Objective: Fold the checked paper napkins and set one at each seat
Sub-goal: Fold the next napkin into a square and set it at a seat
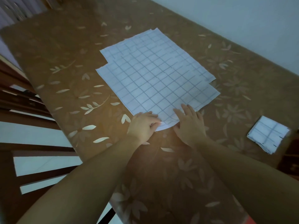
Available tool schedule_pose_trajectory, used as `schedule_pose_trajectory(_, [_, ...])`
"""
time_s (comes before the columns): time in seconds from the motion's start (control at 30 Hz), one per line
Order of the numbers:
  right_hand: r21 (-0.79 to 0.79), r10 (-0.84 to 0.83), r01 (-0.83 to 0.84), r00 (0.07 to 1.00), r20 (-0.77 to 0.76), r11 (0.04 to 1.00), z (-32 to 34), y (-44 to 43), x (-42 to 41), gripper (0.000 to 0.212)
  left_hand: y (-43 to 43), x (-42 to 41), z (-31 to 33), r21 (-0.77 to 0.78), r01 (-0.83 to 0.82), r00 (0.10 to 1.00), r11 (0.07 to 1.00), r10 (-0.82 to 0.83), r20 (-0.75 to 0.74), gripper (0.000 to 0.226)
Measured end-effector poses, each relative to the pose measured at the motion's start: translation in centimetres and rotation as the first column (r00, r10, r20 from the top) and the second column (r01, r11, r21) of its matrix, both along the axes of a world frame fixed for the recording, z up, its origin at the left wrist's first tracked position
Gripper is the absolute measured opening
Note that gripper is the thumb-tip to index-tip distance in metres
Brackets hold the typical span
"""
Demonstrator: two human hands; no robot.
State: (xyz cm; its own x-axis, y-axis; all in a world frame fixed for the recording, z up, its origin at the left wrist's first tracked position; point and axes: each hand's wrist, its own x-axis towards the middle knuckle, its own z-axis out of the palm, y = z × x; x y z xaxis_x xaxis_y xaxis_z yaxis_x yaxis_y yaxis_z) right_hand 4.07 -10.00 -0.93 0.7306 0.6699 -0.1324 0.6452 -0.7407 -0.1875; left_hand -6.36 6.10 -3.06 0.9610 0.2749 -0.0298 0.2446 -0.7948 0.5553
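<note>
A loose pile of unfolded white napkins with a blue check (155,73) lies flat in the middle of the table, its sheets slightly offset. At the pile's near corner my left hand (144,125) pinches the corner of the top sheet with curled fingers. My right hand (189,123) lies beside it, fingers straight, pressing down on the same corner area. A small stack of folded checked napkins (269,135) sits at the table's right edge.
The table carries a brown cloth with a pale leaf pattern (80,81). Dark wooden chair backs (29,107) stand along the left side. A pale wall (242,16) runs behind the far edge. More dark furniture (289,159) shows at the right.
</note>
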Motion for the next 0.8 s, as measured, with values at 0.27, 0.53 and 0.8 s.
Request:
schedule_pose_trajectory(0.27, [0.095, 0.045, -0.042, 0.999, -0.031, 0.995, 1.6, -1.4, -0.4, 0.023, -1.4, -3.2, 4.1, -0.211, -0.075, 0.99, 0.975, 0.047, -0.133, 0.038])
schedule_pose_trajectory(0.53, [0.236, 0.208, -0.199, 0.978, -0.011, 0.951, 5.0, -4.9, -2.6, 0.013, -3.1, -5.7, 6.8, 0.203, -0.027, 0.964, 0.979, 0.079, -0.254, 0.04])
schedule_pose_trajectory(0.8, [-0.042, 0.474, -0.485, 0.867, -0.154, 0.874, 6.1, -9.9, -7.8, 0.022, -5.9, -9.6, 7.6, 0.21, 0.025, 0.964, 0.977, 0.033, -0.265, 0.029])
